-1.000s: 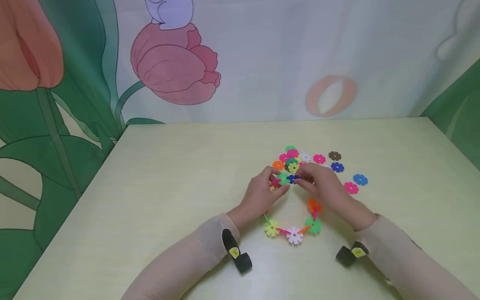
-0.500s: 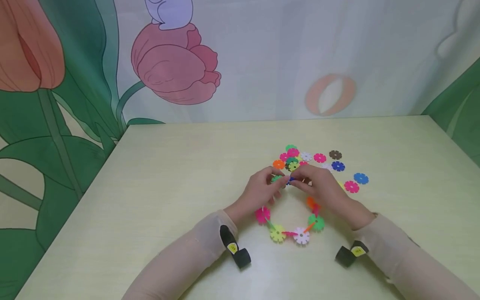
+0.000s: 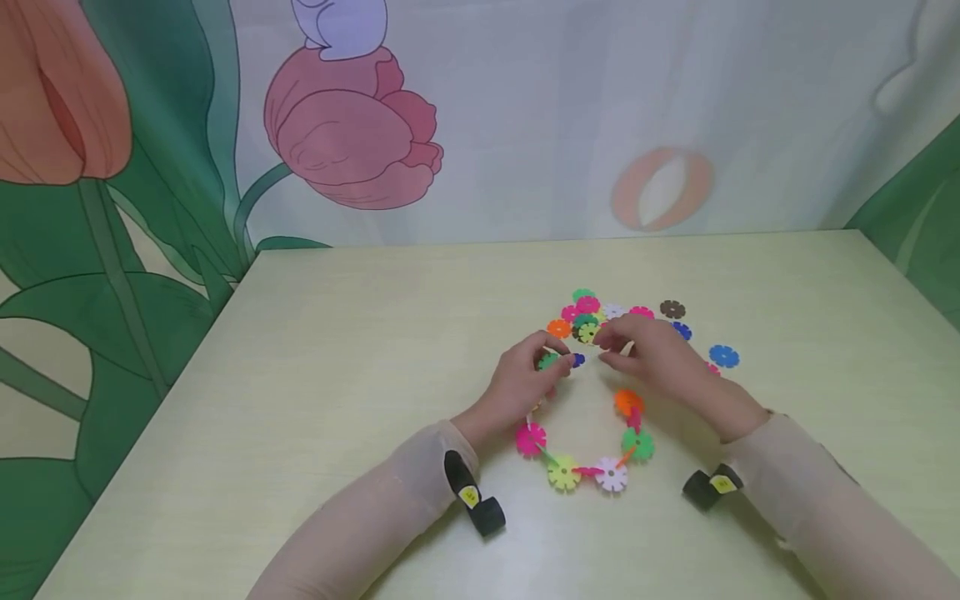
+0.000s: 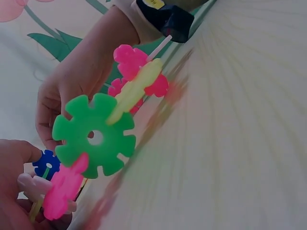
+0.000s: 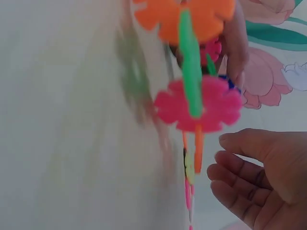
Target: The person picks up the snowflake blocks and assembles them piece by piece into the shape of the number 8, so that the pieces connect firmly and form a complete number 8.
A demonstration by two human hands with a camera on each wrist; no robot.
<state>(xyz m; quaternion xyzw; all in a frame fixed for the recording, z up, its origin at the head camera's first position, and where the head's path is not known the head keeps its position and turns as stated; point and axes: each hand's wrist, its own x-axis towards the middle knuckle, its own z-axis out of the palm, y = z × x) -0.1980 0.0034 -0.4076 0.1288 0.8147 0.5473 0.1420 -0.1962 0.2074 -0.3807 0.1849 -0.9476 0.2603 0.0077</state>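
My left hand (image 3: 519,381) pinches one end of a chain of notched plastic flower discs, at a dark blue disc (image 3: 579,360) beside a green one (image 3: 547,362). From there the chain loops toward me through a pink disc (image 3: 531,440), a yellow disc (image 3: 564,474) and a white disc (image 3: 611,475), up to an orange disc (image 3: 628,403) at its other end. Just right of the blue disc, my right hand (image 3: 654,360) hovers with fingers loosely bent and nothing between them. The right wrist view shows its thumb and fingers (image 5: 240,191) apart, beside the chain.
Beyond the hands lies a pile of loose flower discs, with an orange disc (image 3: 558,328) at its left. A brown disc (image 3: 672,309) and a light blue disc (image 3: 724,356) lie farther right on the pale table (image 3: 375,350). A printed curtain (image 3: 517,125) hangs behind.
My right hand has let go of the blue disc and moved a little right, its fingers parting. The left hand keeps its hold; the near part of the chain has shifted slightly.
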